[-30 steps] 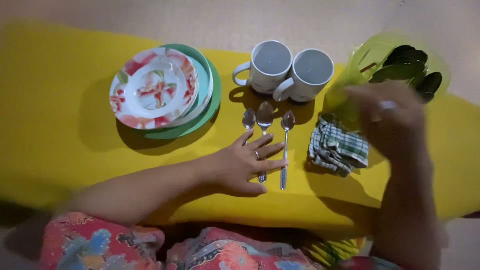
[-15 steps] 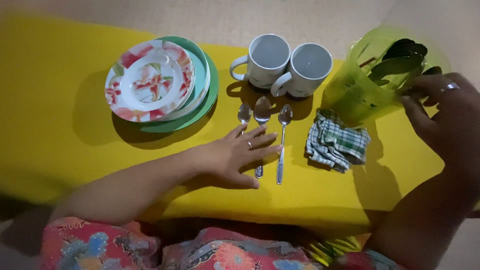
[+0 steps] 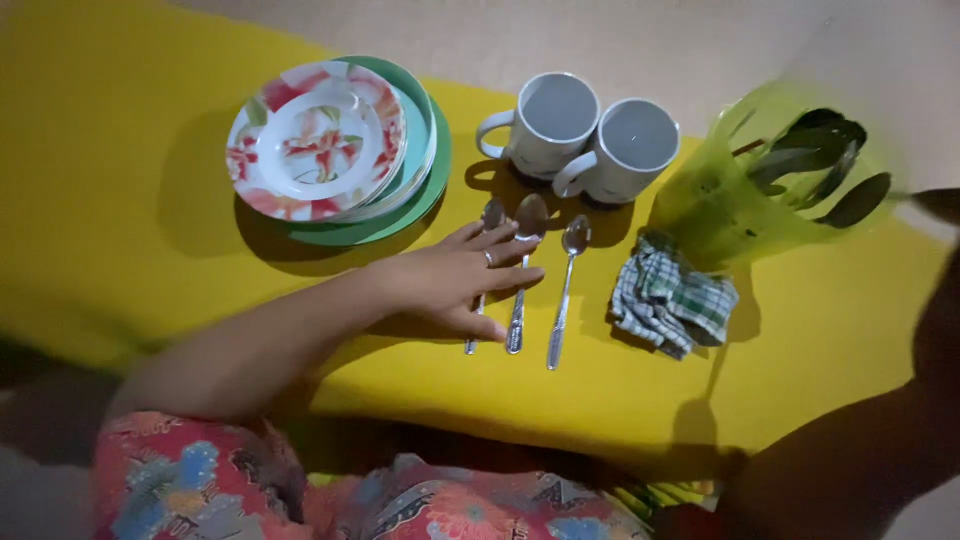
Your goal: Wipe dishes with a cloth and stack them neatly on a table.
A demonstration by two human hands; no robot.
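Spoons (image 3: pixel 520 285): three metal spoons lie side by side near the middle of the yellow table (image 3: pixel 120 230), bowls toward the far edge, handles toward the near edge. Left hand (image 3: pixel 455 282) lies flat and open, palm down, fingers spread across the two left spoons; it grasps nothing, and a ring shows on one finger. The third spoon lies just beside the fingertips, untouched. The left forearm runs in from the near-left edge, over a lap in red floral cloth (image 3: pixel 200 480).

Toward the far edge, left of the spoons, a stack of plates (image 3: pixel 335 145): a floral red-and-white plate on top, pale ones beneath, a green one at the bottom. Directly beyond the spoons stand two white mugs (image 3: pixel 585 140), touching, handles turned left. A crumpled green-and-white checked cloth (image 3: pixel 672 298) lies just right of the spoons. Behind it, near the far-right corner, a translucent green container (image 3: pixel 745 190) holds dark utensils; print on its side is too blurred to make out.

Beyond the far edge, a beige floor (image 3: pixel 620 40). Lighting is dim; shadows fall toward the near-left.

Right hand (image 3: pixel 935 205): only a dark blurred sliver at the right frame edge, beside the container; its grip cannot be told.
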